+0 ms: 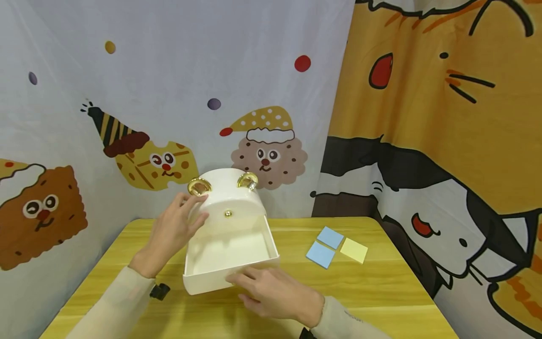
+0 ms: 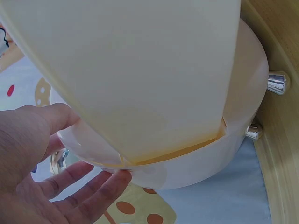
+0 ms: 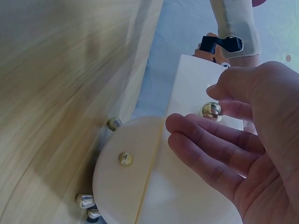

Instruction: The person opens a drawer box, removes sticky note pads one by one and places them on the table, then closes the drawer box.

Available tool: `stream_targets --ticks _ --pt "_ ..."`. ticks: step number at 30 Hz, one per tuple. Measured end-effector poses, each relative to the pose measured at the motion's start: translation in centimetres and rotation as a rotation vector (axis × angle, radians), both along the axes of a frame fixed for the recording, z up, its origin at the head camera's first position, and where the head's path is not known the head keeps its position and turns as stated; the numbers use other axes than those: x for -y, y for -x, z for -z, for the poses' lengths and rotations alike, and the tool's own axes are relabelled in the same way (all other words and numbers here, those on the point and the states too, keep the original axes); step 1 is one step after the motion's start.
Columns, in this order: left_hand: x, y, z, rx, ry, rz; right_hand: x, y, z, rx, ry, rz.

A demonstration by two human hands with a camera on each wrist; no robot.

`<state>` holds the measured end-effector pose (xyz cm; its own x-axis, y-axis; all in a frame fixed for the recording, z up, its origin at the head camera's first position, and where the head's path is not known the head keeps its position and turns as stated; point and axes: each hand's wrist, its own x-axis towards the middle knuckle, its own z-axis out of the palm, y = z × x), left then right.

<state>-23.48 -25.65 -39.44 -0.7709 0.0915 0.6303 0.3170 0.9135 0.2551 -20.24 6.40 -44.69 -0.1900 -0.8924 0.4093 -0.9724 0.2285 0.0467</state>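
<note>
A white rounded storage box (image 1: pixel 230 190) with gold ring-shaped ears stands on the table, its white drawer (image 1: pixel 230 245) pulled out toward me. My left hand (image 1: pixel 175 228) is at the box's upper left, fingers spread, fingertips right at its curved side in the left wrist view. Close against the drawer front is my right hand (image 1: pixel 279 289). In the right wrist view a gold knob (image 3: pixel 211 111) on that front shows between the thumb and the loosely extended fingers. Another gold knob (image 1: pixel 228 213) sits on the box's face above the drawer.
Two blue sticky notes (image 1: pixel 320 254) and a yellow one (image 1: pixel 354 250) lie on the wooden table (image 1: pixel 394 292) right of the box. A patterned cloth (image 1: pixel 169 94) hangs behind. Short metallic feet (image 2: pixel 279 83) jut from the box's underside.
</note>
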Motion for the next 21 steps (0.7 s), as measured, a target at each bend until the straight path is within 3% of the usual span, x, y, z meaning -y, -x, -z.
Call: stream_targets --ticks 21 --pt "-0.21 0.02 0.04 -0.036 0.014 0.010 0.23 -0.22 -0.34 0.009 0.013 0.014"
